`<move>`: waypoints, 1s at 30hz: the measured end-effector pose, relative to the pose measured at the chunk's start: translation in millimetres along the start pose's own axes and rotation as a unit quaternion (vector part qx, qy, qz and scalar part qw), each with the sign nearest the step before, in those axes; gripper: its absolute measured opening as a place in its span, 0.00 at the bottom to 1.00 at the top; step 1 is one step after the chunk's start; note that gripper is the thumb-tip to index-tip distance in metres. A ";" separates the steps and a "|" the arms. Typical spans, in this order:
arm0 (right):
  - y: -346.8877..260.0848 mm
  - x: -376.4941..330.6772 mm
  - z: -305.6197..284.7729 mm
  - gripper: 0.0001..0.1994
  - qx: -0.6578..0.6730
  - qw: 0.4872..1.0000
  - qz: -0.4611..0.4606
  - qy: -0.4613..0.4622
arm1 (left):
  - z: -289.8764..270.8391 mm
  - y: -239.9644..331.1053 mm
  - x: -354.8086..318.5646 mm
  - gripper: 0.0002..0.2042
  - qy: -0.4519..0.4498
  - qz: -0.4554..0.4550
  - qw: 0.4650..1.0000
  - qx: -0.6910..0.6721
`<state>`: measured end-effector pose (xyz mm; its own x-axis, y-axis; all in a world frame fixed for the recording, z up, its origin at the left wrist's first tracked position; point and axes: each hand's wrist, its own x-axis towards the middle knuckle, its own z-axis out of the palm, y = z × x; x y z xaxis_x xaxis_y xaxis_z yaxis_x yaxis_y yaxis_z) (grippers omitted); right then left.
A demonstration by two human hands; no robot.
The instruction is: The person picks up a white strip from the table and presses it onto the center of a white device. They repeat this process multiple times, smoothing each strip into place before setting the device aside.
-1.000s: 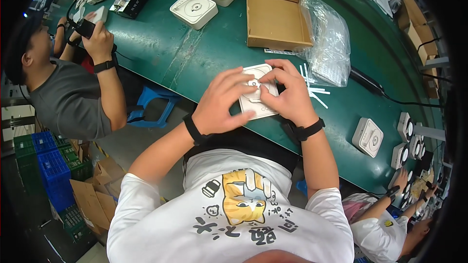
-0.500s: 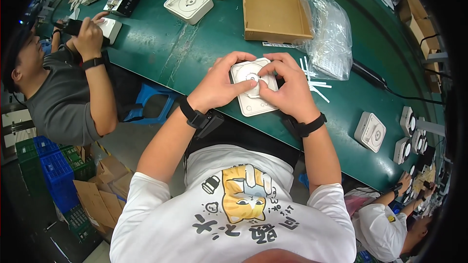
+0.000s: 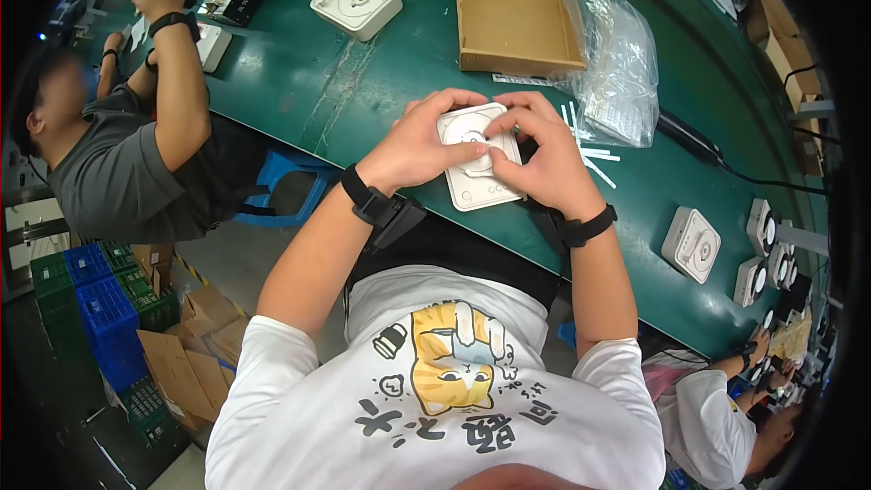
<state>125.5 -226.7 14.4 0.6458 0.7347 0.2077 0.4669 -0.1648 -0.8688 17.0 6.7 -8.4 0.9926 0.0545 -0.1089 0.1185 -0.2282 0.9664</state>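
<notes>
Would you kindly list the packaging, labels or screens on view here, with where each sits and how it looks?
Cardboard box: open, shallow, brown, empty, far side of the green table.
Plastic bag: clear, crumpled, right of the box.
Label strip: thin, white, just in front of the box.
Cardboard cartons: brown, on the floor at lower left.
Crates: blue and green, beside the cartons.
No screens in view.

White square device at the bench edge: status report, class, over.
Left hand and right hand both grip white square device on green bench. Thumbs press its round centre. Nothing obstructing.
</notes>
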 end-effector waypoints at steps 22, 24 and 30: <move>2.1 -1.8 2.1 0.11 -0.001 1.000 0.001 0.009 | 3.3 19.0 -23.4 0.29 0.042 -0.007 0.999 0.007; -6.0 -6.6 5.2 0.14 -0.041 0.999 0.025 0.012 | 8.9 20.4 -41.8 0.25 0.151 0.022 0.986 0.073; -13.1 -5.6 21.7 0.18 -0.021 0.998 0.061 -0.024 | 23.0 30.9 -76.5 0.14 0.225 0.125 0.917 0.303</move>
<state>102.6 -214.4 14.9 0.6704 0.7377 0.0801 0.4127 -0.2810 -0.8665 -54.6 -26.9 24.5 0.8950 0.2908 0.3382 0.0170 -0.7800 0.6256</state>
